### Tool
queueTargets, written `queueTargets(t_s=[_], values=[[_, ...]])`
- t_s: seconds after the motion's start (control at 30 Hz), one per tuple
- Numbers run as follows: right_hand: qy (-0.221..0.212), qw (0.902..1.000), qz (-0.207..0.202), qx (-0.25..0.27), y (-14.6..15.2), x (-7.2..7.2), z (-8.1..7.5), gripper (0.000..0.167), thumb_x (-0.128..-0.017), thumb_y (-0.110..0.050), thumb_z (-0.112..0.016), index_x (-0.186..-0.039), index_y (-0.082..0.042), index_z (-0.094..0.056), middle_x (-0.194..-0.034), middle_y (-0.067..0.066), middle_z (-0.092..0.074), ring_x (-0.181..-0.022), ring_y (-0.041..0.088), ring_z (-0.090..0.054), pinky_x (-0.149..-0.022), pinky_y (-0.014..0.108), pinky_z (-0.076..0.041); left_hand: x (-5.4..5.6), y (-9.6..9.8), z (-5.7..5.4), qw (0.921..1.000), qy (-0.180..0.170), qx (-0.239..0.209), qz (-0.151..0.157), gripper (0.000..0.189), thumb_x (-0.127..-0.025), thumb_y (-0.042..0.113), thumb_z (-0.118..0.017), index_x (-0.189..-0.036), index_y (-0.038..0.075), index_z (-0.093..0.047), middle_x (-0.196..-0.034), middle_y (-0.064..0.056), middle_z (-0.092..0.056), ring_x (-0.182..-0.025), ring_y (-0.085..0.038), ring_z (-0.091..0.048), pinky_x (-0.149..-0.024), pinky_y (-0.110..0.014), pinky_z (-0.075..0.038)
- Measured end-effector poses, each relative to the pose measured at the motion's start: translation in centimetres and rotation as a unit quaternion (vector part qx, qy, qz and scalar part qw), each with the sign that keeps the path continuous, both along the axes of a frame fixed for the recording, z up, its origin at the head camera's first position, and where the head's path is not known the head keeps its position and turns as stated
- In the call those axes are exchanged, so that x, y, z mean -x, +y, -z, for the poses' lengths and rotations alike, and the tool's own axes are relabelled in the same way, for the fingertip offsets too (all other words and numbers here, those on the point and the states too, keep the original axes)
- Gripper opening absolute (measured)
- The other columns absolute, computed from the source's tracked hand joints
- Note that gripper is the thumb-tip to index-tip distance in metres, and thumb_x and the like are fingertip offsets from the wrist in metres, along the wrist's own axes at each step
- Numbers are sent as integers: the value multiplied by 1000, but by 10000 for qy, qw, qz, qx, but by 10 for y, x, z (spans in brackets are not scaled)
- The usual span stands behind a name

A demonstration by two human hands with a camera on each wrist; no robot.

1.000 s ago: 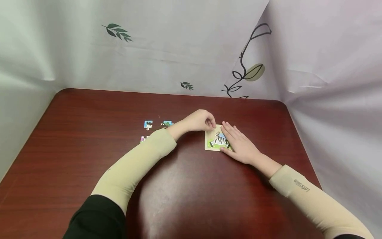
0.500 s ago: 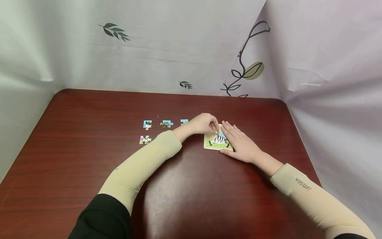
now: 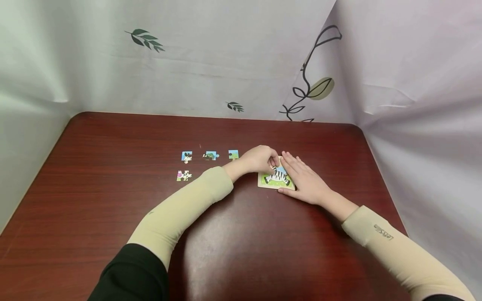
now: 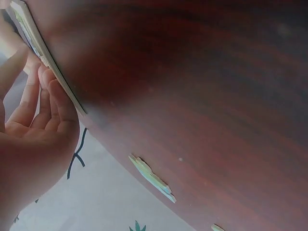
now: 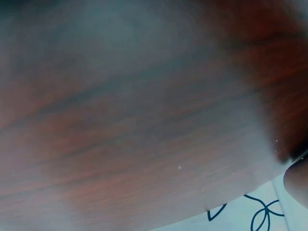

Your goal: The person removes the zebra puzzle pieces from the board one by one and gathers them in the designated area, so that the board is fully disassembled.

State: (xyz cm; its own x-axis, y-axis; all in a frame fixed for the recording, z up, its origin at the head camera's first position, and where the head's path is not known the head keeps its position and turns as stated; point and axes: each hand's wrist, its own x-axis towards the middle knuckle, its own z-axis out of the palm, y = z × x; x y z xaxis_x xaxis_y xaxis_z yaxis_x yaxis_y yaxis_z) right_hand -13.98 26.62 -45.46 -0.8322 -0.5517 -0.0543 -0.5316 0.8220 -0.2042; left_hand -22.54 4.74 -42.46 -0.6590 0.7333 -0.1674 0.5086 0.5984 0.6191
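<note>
A small square wooden puzzle board (image 3: 277,185) with a striped zebra body on a green and blue ground lies right of the table's middle. My left hand (image 3: 260,159) is bent over its upper left part, fingers curled and fingertips at the board. In the left wrist view, the left hand's fingertips meet the face of the puzzle board (image 4: 31,36) near its edge; I cannot tell whether a piece is between them. My right hand (image 3: 306,182) lies flat along the board's right side, fingers straight, covering that edge. Only a blurred bit of the right hand (image 5: 296,183) enters the right wrist view.
Loose puzzle pieces lie left of the board: a zebra-head piece (image 3: 186,156), a blue and green piece (image 3: 211,155), another blue and green piece (image 3: 233,154) by my left wrist, and a pink and white piece (image 3: 183,175) nearer. A patterned white curtain (image 3: 196,75) stands behind the dark red table (image 3: 226,259).
My left hand has moved slightly right and towards me over the board, uncovering the third piece in the back row and the pink one. The right hand has stayed in place.
</note>
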Motion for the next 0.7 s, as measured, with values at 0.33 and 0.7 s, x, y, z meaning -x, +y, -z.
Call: queueTargets(t_s=[0.33,0.7], values=[[-22,10000,30,15,-1,-1,0,102,-98,-54,-69,-168,-1,-18,-178,15,-16,-167,32,-15,-135,51,-15,-3,2,2,9993,286,237,41,30,-84,17,-91,-111,13,-77,-105,0,-74,-99,-13,-66,-92,-27,-53],[0,10000,26,59,-1,-1,0,101,-98,-53,-69,-168,-1,-18,-178,15,-16,-166,32,-16,-135,51,-15,-5,2,1,9979,514,396,26,37,-85,22,-91,-118,13,-77,-117,-3,-72,-106,-16,-64,-99,-32,-52]])
